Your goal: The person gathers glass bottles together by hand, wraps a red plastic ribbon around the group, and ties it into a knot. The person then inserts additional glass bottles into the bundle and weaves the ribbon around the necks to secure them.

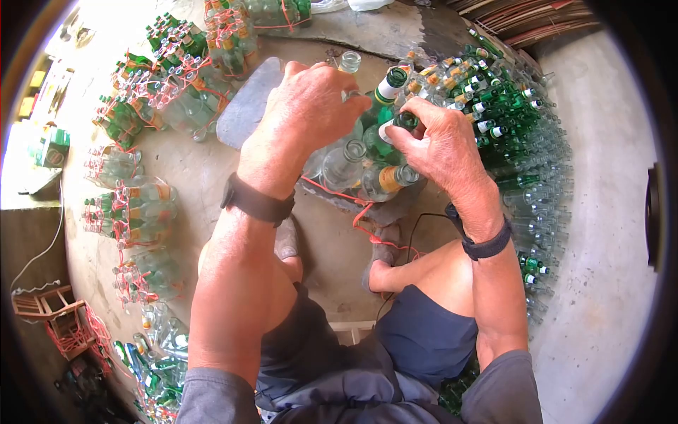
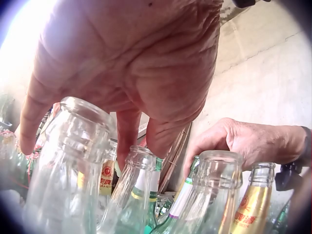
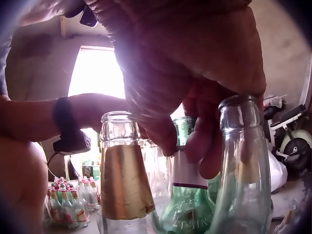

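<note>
A cluster of glass bottles stands upright between the knees. My right hand (image 1: 445, 145) pinches the neck of a green bottle (image 1: 404, 121) with a white label; in the right wrist view, thumb and fingers lie around this green neck (image 3: 184, 134). My left hand (image 1: 311, 106) hangs palm down over the cluster's left side, fingers spread among the necks in the left wrist view; whether they touch glass I cannot tell. Around the hands stand a second green bottle (image 1: 390, 85), a clear bottle (image 1: 345, 164) and a gold-labelled one (image 1: 387, 181).
Red string (image 1: 364, 212) runs round the cluster and trails to a foot. Many loose bottles (image 1: 508, 127) stand at the right. Tied bundles (image 1: 145, 212) line the left side. A grey slab (image 1: 247, 106) lies beyond my left hand, and a small wooden stool (image 1: 53, 307) is at far left.
</note>
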The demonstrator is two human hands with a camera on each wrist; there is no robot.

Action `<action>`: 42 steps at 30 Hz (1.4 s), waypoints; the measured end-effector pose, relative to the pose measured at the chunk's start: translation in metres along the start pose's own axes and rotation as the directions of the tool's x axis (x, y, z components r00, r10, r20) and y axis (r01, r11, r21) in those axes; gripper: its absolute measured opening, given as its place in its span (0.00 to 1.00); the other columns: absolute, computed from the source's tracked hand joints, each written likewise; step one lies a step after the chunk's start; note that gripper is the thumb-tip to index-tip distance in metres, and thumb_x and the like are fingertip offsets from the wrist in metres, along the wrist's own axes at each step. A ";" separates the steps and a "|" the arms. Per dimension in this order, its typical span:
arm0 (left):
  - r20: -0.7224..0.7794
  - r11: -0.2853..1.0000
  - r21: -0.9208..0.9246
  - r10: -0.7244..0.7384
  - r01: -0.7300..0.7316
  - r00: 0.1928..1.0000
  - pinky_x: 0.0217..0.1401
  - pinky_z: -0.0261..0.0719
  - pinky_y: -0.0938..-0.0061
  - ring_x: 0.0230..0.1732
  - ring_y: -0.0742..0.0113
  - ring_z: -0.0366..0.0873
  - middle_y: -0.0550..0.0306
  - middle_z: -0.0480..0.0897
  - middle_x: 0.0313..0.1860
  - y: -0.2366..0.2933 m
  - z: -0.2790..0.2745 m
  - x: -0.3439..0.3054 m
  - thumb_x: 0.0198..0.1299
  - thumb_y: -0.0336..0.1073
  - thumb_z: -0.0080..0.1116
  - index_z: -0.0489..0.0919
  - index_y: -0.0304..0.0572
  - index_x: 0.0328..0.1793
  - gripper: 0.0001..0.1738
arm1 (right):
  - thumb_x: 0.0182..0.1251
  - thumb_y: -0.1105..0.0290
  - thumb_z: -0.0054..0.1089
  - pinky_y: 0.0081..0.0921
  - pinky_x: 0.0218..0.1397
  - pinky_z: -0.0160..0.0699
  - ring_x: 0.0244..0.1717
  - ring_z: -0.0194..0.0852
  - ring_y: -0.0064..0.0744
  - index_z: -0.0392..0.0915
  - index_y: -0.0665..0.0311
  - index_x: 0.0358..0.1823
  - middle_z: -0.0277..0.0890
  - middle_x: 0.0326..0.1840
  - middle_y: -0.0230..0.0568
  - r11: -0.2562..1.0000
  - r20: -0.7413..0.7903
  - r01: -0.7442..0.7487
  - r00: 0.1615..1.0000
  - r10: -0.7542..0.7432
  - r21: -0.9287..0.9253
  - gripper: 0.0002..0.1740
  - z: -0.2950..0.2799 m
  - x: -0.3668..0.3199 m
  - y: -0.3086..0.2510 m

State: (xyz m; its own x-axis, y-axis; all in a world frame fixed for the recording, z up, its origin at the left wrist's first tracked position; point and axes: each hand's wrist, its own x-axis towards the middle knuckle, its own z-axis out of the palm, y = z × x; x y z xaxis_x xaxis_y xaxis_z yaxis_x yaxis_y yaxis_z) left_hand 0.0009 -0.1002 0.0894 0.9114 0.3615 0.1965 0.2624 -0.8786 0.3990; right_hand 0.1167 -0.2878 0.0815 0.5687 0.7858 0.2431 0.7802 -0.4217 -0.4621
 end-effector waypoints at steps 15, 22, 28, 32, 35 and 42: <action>0.095 0.998 -0.016 -0.053 0.055 0.994 0.65 0.82 0.54 0.57 0.42 0.84 0.46 0.91 0.52 0.002 -0.007 0.004 0.67 0.51 0.68 0.92 0.48 0.56 0.20 | 0.66 0.49 0.73 0.50 0.49 0.86 0.43 0.88 0.60 0.84 0.66 0.51 0.88 0.38 0.55 0.988 0.143 -0.155 0.978 0.155 -0.008 0.27 -0.009 0.006 -0.002; 0.050 0.999 0.007 -0.036 0.036 0.998 0.64 0.82 0.52 0.54 0.41 0.85 0.44 0.91 0.49 0.003 -0.006 0.002 0.67 0.50 0.68 0.92 0.46 0.55 0.20 | 0.68 0.47 0.73 0.49 0.53 0.83 0.53 0.85 0.54 0.76 0.66 0.67 0.79 0.55 0.51 0.990 -0.006 0.121 0.993 -0.122 -0.075 0.36 -0.007 -0.020 -0.020; 0.011 0.997 -0.072 0.032 -0.031 0.999 0.67 0.78 0.53 0.52 0.41 0.85 0.41 0.91 0.47 -0.011 0.008 0.005 0.67 0.50 0.68 0.92 0.44 0.54 0.20 | 0.65 0.57 0.73 0.46 0.55 0.72 0.55 0.81 0.48 0.68 0.66 0.75 0.75 0.57 0.46 0.945 -0.039 0.200 0.975 -0.218 -0.258 0.41 0.014 -0.027 -0.010; 0.034 0.996 -0.084 0.008 -0.005 0.999 0.71 0.71 0.58 0.52 0.42 0.85 0.42 0.91 0.48 -0.009 0.010 0.005 0.67 0.50 0.68 0.92 0.44 0.52 0.20 | 0.67 0.59 0.69 0.46 0.55 0.70 0.57 0.80 0.47 0.68 0.67 0.74 0.75 0.58 0.48 0.932 -0.027 0.177 0.980 -0.195 -0.316 0.37 0.016 -0.028 -0.012; -0.010 0.997 -0.071 0.020 -0.021 1.000 0.71 0.71 0.58 0.54 0.44 0.85 0.43 0.92 0.48 -0.011 0.011 0.006 0.67 0.50 0.68 0.93 0.44 0.53 0.20 | 0.69 0.58 0.68 0.49 0.57 0.70 0.58 0.80 0.48 0.68 0.68 0.74 0.75 0.59 0.48 0.932 -0.032 0.169 0.981 -0.189 -0.319 0.37 0.020 -0.027 -0.009; -0.031 0.995 -0.071 0.073 -0.075 0.997 0.73 0.71 0.58 0.60 0.47 0.84 0.45 0.91 0.54 -0.015 0.013 0.006 0.67 0.48 0.70 0.92 0.42 0.53 0.19 | 0.71 0.51 0.68 0.50 0.62 0.69 0.62 0.78 0.50 0.67 0.70 0.77 0.75 0.59 0.50 0.948 -0.058 0.124 0.987 -0.147 -0.294 0.42 0.019 -0.028 -0.015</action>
State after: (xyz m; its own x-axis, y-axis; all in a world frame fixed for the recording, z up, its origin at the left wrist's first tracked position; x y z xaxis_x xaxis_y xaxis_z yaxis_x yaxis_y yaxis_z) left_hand 0.0068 -0.0883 0.0730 0.9178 0.3063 0.2526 0.1705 -0.8787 0.4459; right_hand 0.0839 -0.2952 0.0657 0.4615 0.8120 0.3574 0.8867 -0.4349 -0.1569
